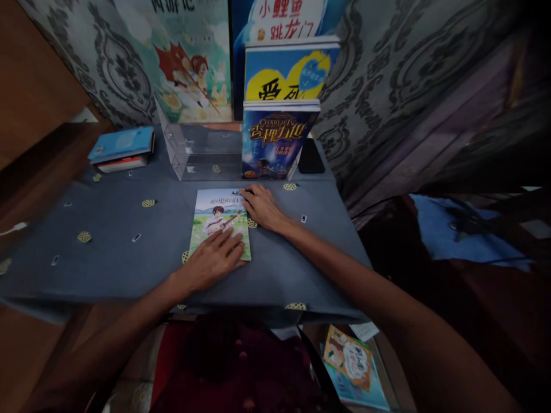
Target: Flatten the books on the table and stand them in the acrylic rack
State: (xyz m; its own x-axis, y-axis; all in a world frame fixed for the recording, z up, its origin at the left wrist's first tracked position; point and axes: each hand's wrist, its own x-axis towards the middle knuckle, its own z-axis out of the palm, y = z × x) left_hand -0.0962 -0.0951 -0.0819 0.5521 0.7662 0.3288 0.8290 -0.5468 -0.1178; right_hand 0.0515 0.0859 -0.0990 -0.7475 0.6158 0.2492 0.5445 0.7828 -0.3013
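Observation:
A thin closed book [202,221], its cover showing a figure playing a guitar on green grass, lies flat on the cloth-covered table. My left hand [215,256] rests over the lower part of that cover, its fingers stretched out and pointing up across the picture. At the upper right corner, my right hand [263,207] lies with its fingers extended onto the book's edge. Neither hand grips anything. Part of the title and the lower left of the cover are hidden under the hands.
Behind the book stands a clear acrylic rack [174,146] with a dark blue book [275,143] and a blue-yellow book [258,63] in its right side. Several books [123,143] are stacked at left. A black phone [311,156] lies right of the rack. Below the table is an orange-covered book [348,358].

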